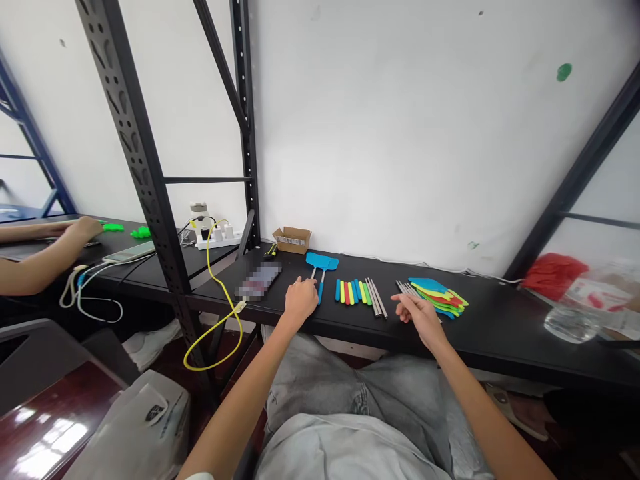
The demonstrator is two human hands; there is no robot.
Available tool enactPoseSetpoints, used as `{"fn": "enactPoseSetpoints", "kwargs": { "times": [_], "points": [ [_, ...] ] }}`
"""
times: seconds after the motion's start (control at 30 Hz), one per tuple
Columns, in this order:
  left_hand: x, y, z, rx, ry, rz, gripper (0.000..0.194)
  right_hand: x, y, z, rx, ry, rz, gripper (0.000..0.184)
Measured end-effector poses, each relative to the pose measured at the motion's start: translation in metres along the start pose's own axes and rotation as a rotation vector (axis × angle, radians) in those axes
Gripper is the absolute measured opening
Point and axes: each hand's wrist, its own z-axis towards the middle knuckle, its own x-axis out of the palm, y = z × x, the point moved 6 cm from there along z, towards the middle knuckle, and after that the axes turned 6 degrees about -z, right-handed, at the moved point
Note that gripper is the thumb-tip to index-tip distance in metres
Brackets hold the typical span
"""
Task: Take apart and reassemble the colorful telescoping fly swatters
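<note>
Grey cloth shirt closest in, everything sorted within reach

Past it, in the head view, washed grey trousers end just short of the long black tabletop. My left hand, at eleven o'clock, is bent narrow over the handle end of one of two blue plastic fly swatters; its fingertips are hidden, so I cannot tell whether it grips. My right hand, at one o'clock, is half open, fingers loosely curled, nothing visible in it. Slim metal rods lie behind it, contact uncertain, beside a fanned stack of flat multicoloured swatter heads.

At twelve, stubby blue, yellow, red and green handles lie side by side, with silver metal rods along their right: grouped by kind, I judge, to spare searching.

The near edge runs close under my wrists, so rods could roll off; the white wall closes the far side. Open room lies between the two rod groups, and wider towards two o'clock, before a red plastic bag. At ten, a yellow cable loops over the edge, crowding my left.
</note>
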Motion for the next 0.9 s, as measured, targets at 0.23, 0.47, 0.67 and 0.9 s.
{"fn": "enactPoseSetpoints", "kwargs": {
  "times": [0.23, 0.47, 0.67, 0.9],
  "points": [
    [0.003, -0.009, -0.004, 0.071, -0.004, 0.033, 0.047, 0.0, 0.006, -0.001, -0.011, -0.021, -0.131, 0.039],
    [0.006, -0.009, -0.002, 0.123, -0.001, 0.041, 0.039, 0.015, 0.029, -0.009, -0.234, -0.052, -0.622, 0.03],
    [0.007, -0.008, -0.002, 0.115, 0.003, -0.03, 0.034, 0.029, 0.031, -0.014, -0.272, 0.026, -0.852, 0.028],
    [-0.01, -0.036, -0.016, 0.381, -0.136, -0.067, 0.032, 0.024, 0.028, -0.013, -0.259, -0.051, -0.885, 0.026]
  ]
}}
